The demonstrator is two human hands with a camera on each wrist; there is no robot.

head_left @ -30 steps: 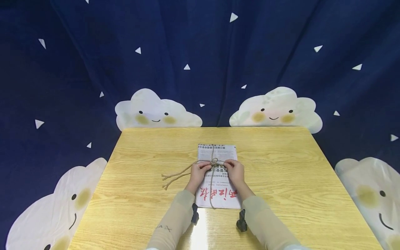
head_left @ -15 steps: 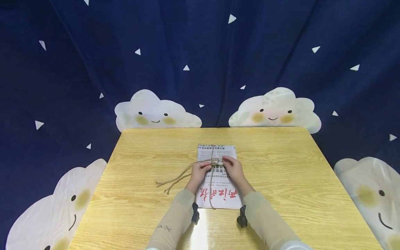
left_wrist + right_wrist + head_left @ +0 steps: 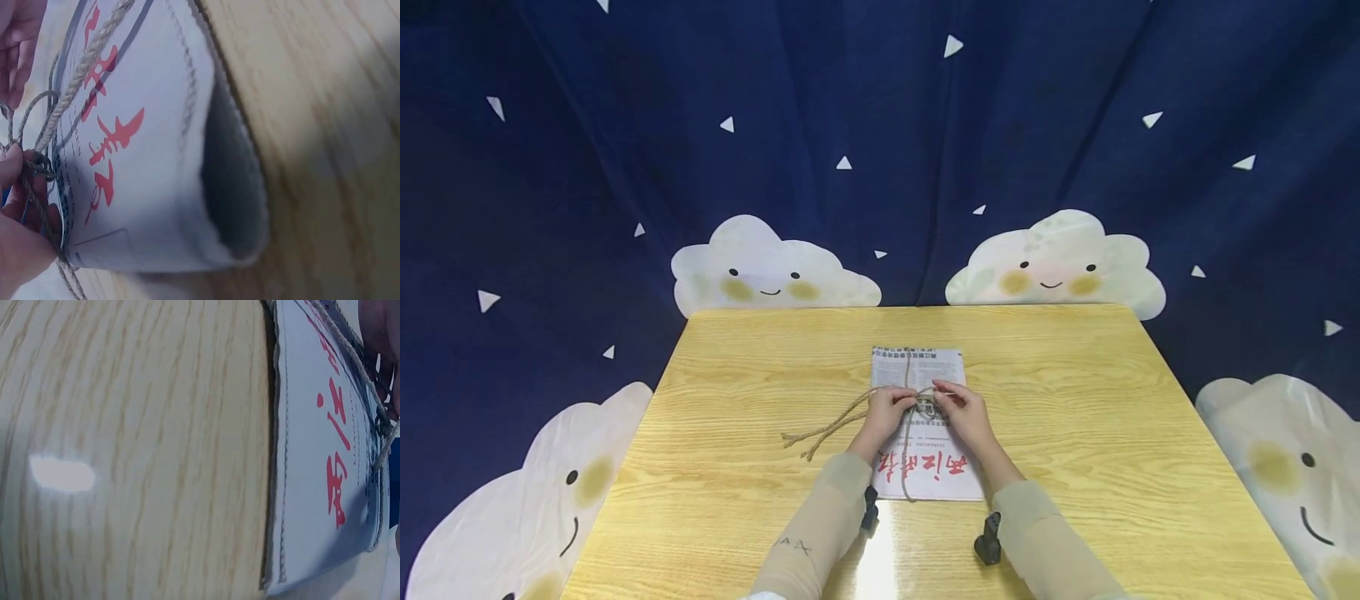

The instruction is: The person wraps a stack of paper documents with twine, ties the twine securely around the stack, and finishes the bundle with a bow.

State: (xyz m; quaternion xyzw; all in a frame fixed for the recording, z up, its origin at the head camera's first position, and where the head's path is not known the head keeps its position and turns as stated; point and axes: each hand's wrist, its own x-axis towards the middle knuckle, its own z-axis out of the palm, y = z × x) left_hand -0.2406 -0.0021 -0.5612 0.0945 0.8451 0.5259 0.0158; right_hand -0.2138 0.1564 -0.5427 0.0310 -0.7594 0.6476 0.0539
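Observation:
A folded newspaper bundle [image 3: 931, 483] with red lettering lies on the table, a strand of twine [image 3: 907, 454] running lengthwise over it. My left hand [image 3: 889, 410] pinches the twine at the crossing, thumb against fingers; in the left wrist view the tangle of twine [image 3: 39, 164] sits right at these fingertips. Just to the right, my right hand [image 3: 964, 412] pinches a twine strand between thumb and fingers. A small loop [image 3: 927, 410] shows between the two hands. Two loose twine ends [image 3: 820, 435] trail out to the left. The newspaper's folded edge [image 3: 240, 187] gapes in the left wrist view.
The wooden table [image 3: 1075, 400] extends around the bundle on all sides. A dark blue curtain [image 3: 805, 100] with white cloud shapes [image 3: 775, 271] hangs behind and beside it. Dark wrist devices [image 3: 988, 540] sit at both sleeves.
My left hand has shifted slightly right to the crossing. The right fingers have changed their hold on the twine, and the loop now lies nearer me between the hands. The loose ends have shifted.

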